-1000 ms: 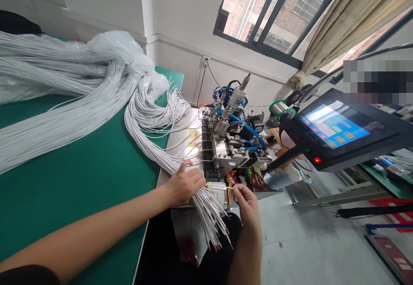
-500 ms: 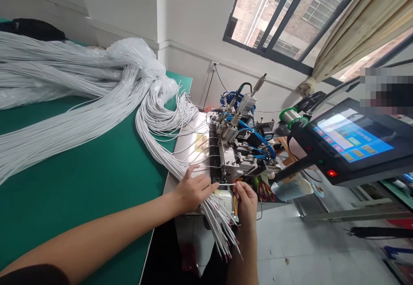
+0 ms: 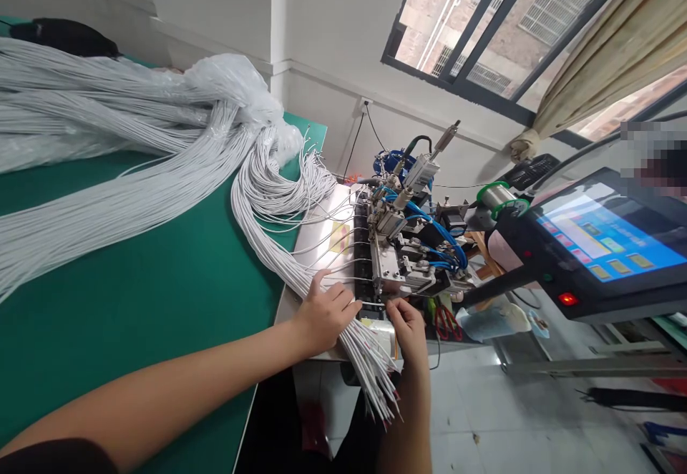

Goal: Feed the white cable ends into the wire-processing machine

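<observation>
My left hand (image 3: 326, 314) rests over a thick bundle of thin white cables (image 3: 282, 263), its fingers curled on them. A single white cable (image 3: 373, 304) runs straight from the fingertips of that hand toward my right hand (image 3: 408, 327), which pinches its end. This stretch of cable lies at the near end of the black slotted strip (image 3: 363, 259) on a bench machine (image 3: 389, 263). Several other cables lead into the strip, side by side. Below my left hand, the bundle's loose ends (image 3: 373, 370), some with reddish tips, fan out and hang down.
More white cables (image 3: 134, 202), partly in clear plastic (image 3: 230, 80), cover the green table (image 3: 177, 288). A touchscreen panel (image 3: 612, 238) stands to the right. Near it are a wire spool (image 3: 499, 198) and red-handled scissors (image 3: 447, 322). Another person is partly visible behind the panel.
My right hand has moved slightly left, closer to the black strip and my left hand, with the cable end. The cable now sits at the strip's near end. The view has shifted slightly.
</observation>
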`<state>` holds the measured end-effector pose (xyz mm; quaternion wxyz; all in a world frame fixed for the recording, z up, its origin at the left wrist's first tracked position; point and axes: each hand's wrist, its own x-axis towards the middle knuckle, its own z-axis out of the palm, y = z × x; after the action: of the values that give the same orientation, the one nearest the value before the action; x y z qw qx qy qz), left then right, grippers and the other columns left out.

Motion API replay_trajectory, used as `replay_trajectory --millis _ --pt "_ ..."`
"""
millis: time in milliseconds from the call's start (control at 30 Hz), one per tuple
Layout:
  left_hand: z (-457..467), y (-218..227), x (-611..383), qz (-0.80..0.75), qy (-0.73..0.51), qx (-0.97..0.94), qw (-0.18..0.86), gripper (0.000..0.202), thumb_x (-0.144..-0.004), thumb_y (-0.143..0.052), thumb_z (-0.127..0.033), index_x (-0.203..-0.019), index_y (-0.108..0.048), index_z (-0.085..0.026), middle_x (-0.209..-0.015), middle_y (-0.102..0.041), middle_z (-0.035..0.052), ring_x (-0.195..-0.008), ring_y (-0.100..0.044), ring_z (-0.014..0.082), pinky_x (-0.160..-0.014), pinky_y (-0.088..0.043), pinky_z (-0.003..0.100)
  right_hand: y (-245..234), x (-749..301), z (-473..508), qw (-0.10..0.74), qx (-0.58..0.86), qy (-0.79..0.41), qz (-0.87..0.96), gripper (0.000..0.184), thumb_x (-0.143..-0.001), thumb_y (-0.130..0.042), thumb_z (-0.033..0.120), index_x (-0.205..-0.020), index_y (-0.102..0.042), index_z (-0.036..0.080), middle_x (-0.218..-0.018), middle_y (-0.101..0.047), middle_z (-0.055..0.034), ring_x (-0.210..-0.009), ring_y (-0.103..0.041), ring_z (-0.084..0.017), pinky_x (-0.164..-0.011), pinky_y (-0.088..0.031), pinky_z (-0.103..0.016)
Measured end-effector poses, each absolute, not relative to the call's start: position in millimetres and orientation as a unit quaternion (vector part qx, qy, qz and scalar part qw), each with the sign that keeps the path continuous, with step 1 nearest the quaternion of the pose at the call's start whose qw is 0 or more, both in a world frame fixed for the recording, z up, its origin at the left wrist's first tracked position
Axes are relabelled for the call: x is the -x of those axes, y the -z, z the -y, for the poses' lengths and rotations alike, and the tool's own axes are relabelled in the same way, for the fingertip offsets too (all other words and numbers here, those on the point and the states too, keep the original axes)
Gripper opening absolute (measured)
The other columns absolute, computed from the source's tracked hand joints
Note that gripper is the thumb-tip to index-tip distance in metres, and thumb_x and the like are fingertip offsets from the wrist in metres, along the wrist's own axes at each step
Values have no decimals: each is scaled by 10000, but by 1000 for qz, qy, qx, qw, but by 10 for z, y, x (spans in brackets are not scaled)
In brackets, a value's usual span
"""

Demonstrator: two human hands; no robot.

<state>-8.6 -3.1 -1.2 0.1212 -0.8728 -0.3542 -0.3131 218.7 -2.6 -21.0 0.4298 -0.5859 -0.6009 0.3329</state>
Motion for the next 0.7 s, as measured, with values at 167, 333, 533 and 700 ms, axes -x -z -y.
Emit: replay_trajectory --millis 167,333,533,700 --pt "26 27 76 379 290 874 92 371 -670 -536 -95 -1011 -633 -203 -803 -618 29 -836 -550 214 -1015 -178 534 288 -2157 -5 462 572 -436 519 324 -766 -599 445 -605 -466 197 -569 -370 37 -546 -320 -115 -506 -283 -239" --pt "19 38 75 381 289 873 91 387 -653 -548 -103 -1017 -638 -200 -820 -627 37 -852 -549 222 -1016 -187 542 350 -2099 -2 497 555 -511 429 310 -705 -657 426 -612 -469 197 -548 -371 51 -516 -316 -103 -495 -291 -232" --pt "8 70 85 375 299 873 94 371 -661 -552 -129 -1010 -648 -212 -834 -650 41 -868 -554 226 -1029 -172 557 471 -2133 57 516 555 -504 415 359 -737 -678 489 -637 -502 194 -574 -467 32 -544 -399 -123 -521 -323 -243" --pt "15 51 106 370 319 867 96 357 -665 -552 -139 -999 -655 -210 -1058 -680 68 -978 -566 255 -1048 -164 577 521 -2315 264 492 577 -459 463 413 -783 -640 549 -633 -489 195 -574 -417 42 -543 -355 -116 -523 -284 -240"
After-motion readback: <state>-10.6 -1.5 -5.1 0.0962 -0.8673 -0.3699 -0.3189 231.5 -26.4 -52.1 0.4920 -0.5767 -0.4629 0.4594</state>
